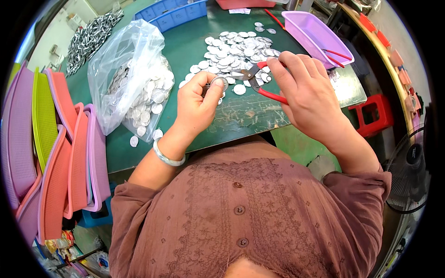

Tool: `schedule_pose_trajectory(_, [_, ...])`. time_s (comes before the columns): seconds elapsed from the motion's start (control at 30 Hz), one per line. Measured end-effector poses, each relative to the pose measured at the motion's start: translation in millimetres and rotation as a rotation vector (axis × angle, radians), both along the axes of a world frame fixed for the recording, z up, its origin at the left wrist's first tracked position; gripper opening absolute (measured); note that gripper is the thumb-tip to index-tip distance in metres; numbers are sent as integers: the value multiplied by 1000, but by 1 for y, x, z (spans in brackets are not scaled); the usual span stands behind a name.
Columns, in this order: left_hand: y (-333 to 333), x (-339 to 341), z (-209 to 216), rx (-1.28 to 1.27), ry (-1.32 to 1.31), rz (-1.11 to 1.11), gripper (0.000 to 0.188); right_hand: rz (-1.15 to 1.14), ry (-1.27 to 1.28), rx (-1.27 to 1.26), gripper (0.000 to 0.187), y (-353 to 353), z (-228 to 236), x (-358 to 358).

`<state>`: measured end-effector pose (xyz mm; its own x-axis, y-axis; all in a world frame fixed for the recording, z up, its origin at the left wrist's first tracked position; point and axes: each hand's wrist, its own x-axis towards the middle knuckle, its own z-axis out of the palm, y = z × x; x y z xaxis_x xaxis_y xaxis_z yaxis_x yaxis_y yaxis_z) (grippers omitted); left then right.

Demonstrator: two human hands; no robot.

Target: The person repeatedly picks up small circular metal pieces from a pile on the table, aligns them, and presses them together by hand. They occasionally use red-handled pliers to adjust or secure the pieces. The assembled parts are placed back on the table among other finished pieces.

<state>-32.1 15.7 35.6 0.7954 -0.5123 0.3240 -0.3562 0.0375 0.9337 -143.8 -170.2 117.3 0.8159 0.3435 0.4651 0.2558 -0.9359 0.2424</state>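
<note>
Closest in, both hands work above the green desk (pixel 232 116): the left hand (pixel 197 104) pinches a round metal disc (pixel 219 83) steady, so the right hand (pixel 308 95), closed around red-handled pliers (pixel 259 83), can probably reach its edge. Loose discs (pixel 236 51) lie just beyond.

bagged discs (pixel 148 99) perhaps blurred, pliers' handles (pixel 273 96) hidden

A green worktable (pixel 194 41) fills the centre; a red stool (pixel 373 113) at three o'clock, a fan (pixel 410 171) at four.
</note>
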Motion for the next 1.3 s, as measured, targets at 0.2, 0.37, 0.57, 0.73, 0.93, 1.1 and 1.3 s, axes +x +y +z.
schedule_pose_trajectory(0.2, [-2,0,-1,3,-34,28,13,25,-96,-43,36,2,-4,4])
schedule_pose_trajectory(0.37, [-6,0,-1,-82,-44,71,12,12,-110,-51,35,2,-5,4])
schedule_pose_trajectory(0.57, [-7,-1,-2,-65,-90,97,12,10,-140,-76,31,2,-8,7])
schedule_pose_trajectory(0.73, [-9,3,-3,-21,-270,167,10,4,-232,-142,22,5,-13,10])
schedule_pose_trajectory(0.93, [-11,5,-4,63,-535,289,8,-27,-193,-168,14,15,-11,12])
schedule_pose_trajectory(1.1, [-9,13,-7,91,-775,316,6,-58,-13,-134,21,19,-9,15])
schedule_pose_trajectory(1.3, [-4,23,-14,110,-860,326,4,-81,187,20,23,24,-8,25])
